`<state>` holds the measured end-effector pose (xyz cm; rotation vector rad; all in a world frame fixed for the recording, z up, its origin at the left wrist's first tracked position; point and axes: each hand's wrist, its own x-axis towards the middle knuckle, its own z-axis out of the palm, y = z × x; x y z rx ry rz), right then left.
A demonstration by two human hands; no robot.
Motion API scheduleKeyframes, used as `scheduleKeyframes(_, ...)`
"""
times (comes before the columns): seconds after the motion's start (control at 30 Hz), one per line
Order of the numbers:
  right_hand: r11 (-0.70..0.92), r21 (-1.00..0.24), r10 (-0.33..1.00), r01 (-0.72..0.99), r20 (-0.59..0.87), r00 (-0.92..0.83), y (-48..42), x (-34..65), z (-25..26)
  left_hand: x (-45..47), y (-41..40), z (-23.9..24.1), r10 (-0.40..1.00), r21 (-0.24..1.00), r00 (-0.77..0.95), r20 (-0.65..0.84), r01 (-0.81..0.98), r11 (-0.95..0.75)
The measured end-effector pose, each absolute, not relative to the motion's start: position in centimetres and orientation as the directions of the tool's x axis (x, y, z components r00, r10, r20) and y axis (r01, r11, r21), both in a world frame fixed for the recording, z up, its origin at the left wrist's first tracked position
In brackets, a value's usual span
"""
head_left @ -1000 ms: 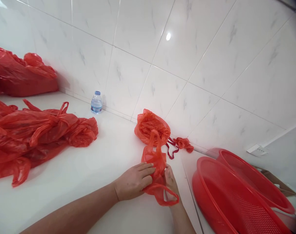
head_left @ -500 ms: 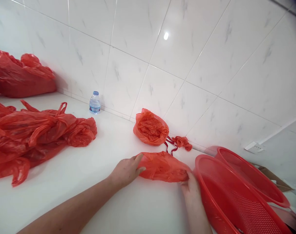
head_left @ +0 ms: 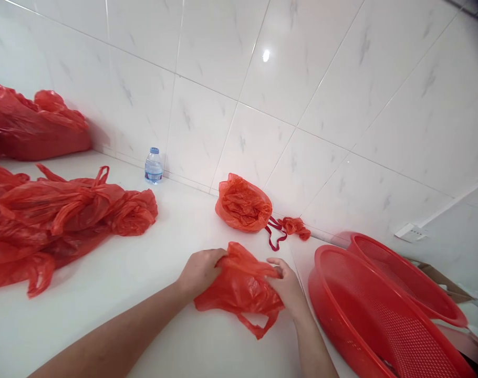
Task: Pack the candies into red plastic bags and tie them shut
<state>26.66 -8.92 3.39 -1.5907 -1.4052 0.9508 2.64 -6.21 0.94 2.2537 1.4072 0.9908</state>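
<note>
A thin red plastic bag (head_left: 242,289) is between my two hands over the white table (head_left: 176,341), its looped handle hanging toward me. My left hand (head_left: 201,270) is closed on the bag's left upper edge, the fingertips partly hidden by plastic. On the other side my right hand (head_left: 288,286) grips the right upper edge with bent fingers. Just beyond the hands stands a rounded red bag (head_left: 245,205) stuffed with crumpled plastic. Dark red straps (head_left: 277,236) and a small crumpled red scrap (head_left: 296,227) lie beside it.
Two red perforated baskets (head_left: 353,304) stand at the right, with a cardboard box (head_left: 439,281) behind. A small water bottle (head_left: 154,167) is near the tiled wall (head_left: 207,131). Knotted red bags (head_left: 73,205) cover the left side, and a fuller red bag (head_left: 38,131) sits behind them.
The bag in my hands has gone from lying stretched sideways to being bunched, its handle now showing at the front. My right hand has moved left and up, closer to my left.
</note>
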Motion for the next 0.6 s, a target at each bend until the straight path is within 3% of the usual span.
scheduleKeyframes(0.1, 0.097, -0.637, 0.863, 0.764, 0.437, 0.255, -9.2, 26.1, 3.9, 2.3, -5.7, 0.8, 0.965, 0.788, 0.061, 0.254, 0.565, -0.243)
scheduleKeyframes(0.17, 0.257, -0.418, 0.683, 0.871, 0.716, 0.142, -10.0, 24.8, 4.1, 2.5, -5.6, 0.8, 0.972, 0.855, -0.026, 0.235, 0.481, -0.194)
scheduleKeyframes(0.23, 0.399, -0.304, 0.584, 0.865, 0.812, 0.016, -11.1, 22.8, 4.0, 3.2, -5.9, 0.8, 0.979, 0.917, -0.054, 0.198, 0.363, -0.165)
scheduleKeyframes(0.3, 0.459, -0.317, 0.647, 0.83, 0.76, -0.067, -11.8, 21.0, 3.4, 4.0, -6.5, 1.1, 0.992, 0.976, -0.023, 0.122, 0.184, -0.115)
scheduleKeyframes(0.43, 0.217, -0.372, 0.878, 0.902, 0.479, -0.013, -10.4, 20.5, 1.4, 4.6, -8.1, 2.7, 0.974, 0.984, 0.225, -0.008, -0.17, 0.047)
scheduleKeyframes(0.53, 0.12, -0.415, 0.948, 0.902, 0.318, 0.02, -8.6, 22.5, 0.5, 2.9, -8.5, 4.4, 0.95, 0.953, 0.31, -0.029, -0.279, 0.12)
scheduleKeyframes(0.6, 0.128, -0.446, 0.971, 0.886, 0.236, -0.021, -8.0, 23.6, 0.3, 1.0, -8.5, 5.7, 0.975, 0.961, 0.223, -0.013, -0.268, 0.074)
